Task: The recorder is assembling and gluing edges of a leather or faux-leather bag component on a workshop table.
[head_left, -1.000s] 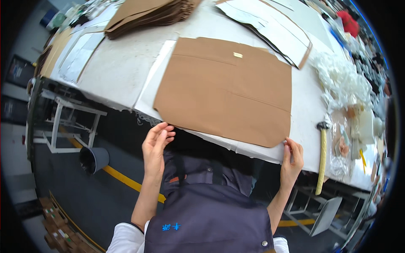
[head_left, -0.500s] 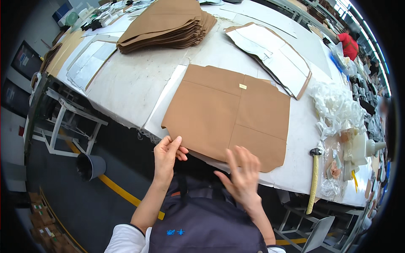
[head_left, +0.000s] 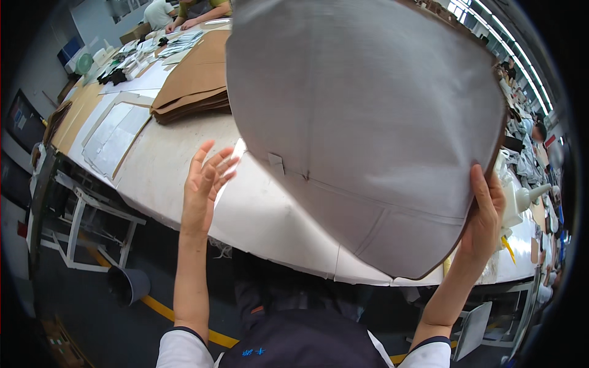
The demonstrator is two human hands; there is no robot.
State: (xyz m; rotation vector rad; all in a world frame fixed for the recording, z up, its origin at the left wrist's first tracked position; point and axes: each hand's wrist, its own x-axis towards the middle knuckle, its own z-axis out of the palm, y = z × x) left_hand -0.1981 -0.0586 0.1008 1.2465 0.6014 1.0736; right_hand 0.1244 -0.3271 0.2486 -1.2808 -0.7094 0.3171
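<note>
A large, limp sheet panel is raised in front of me, its grey face toward me and a thin brown edge showing at its right. Stitched seams cross its lower part, and a small pale tab sticks out near its left edge. My right hand grips the panel's lower right edge, thumb on the grey face and the other fingers behind. My left hand is held up beside the panel's left edge, empty, with its fingers spread. The panel hides much of the table behind it.
A pale worktable stretches before me. A brown panel stack and white pattern sheets lie at left. A white bottle stands at right. A bucket and white metal frame are below. Two people work at the far side.
The brown panel that lay before me has left the table, and a grey-faced panel is up in my right hand. My left hand has let go of the brown edge and opened.
</note>
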